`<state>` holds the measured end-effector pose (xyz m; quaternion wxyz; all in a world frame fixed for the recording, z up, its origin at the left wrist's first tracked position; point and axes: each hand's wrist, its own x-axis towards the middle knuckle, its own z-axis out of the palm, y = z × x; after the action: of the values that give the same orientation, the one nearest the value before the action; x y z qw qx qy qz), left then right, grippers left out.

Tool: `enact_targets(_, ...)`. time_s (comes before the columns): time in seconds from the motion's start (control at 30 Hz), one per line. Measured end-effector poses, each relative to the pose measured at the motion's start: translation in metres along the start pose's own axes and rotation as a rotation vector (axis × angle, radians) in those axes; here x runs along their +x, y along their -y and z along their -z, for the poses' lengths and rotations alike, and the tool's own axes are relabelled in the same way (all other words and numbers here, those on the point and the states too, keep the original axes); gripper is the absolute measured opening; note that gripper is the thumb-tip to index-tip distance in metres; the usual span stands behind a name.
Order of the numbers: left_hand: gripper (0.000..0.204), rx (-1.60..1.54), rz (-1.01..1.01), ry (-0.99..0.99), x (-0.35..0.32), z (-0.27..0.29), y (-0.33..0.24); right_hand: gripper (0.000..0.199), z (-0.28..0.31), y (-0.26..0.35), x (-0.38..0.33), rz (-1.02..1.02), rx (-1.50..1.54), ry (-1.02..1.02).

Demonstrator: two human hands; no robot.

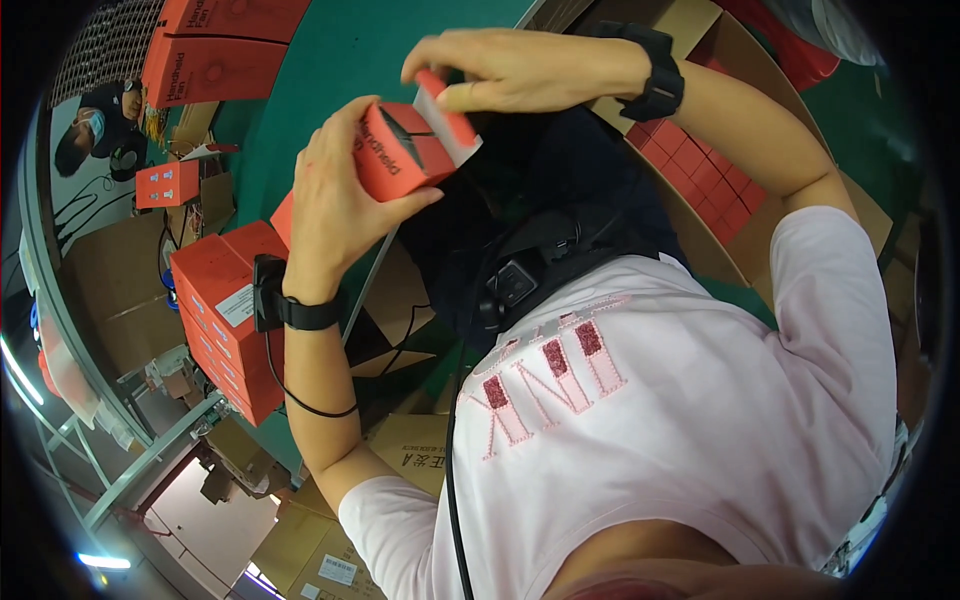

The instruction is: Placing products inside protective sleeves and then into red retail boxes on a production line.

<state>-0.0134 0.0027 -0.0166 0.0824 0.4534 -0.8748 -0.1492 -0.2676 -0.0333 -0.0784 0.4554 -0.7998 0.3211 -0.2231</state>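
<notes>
My left hand point(335, 190) grips a small orange carton point(400, 150) from its left side, holding it up above the green table point(330, 60). My right hand point(510, 70) comes over the top and pinches the carton's open end flap point(447, 112), which shows a pale inner face. Both wrists wear black bands. The carton's lower face is hidden behind my left palm.
A stack of the same orange cartons point(225, 310) stands at the table's left edge, more orange boxes point(215, 45) lie at the far end. A brown cardboard case with orange cartons inside point(700, 160) sits on the right. Another person point(95, 130) is at the far left. Cardboard boxes point(400, 450) lie below.
</notes>
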Motion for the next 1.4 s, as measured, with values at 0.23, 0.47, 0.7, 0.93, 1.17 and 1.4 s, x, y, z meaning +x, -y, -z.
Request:
enact_targets(0.23, 0.093, -0.041, 0.001, -0.121, -0.004, 0.014, -0.003, 0.036, 0.0, 0.023, -0.002, 0.824, -0.728, -0.224)
enact_targets(0.47, 0.1, -0.165, -0.044, -0.272, -0.004, 0.02, -0.001, 0.026, -0.02, 0.024, -0.007, 0.442, -0.176, -0.284)
enact_targets(0.7, 0.1, -0.129, 0.003, -0.193, -0.003, 0.017, 0.009, 0.028, -0.028, 0.01, -0.009, 0.12, 0.344, -0.141)
enact_targets(0.93, 0.1, -0.126, 0.04, -0.19, -0.004, 0.008, 0.008, 0.063, -0.052, 0.006, -0.001, 0.183, 0.008, -0.325)
enact_targets(1.17, 0.098, -0.17, 0.067, -0.118, 0.003, 0.005, 0.001, 0.014, -0.046, -0.009, 0.038, 0.309, -0.015, -0.443)
enact_targets(1.4, 0.092, -0.131, 0.151, -0.057, 0.008, 0.022, 0.031, 0.027, 0.045, -0.077, 0.046, 0.312, -0.327, -0.288)
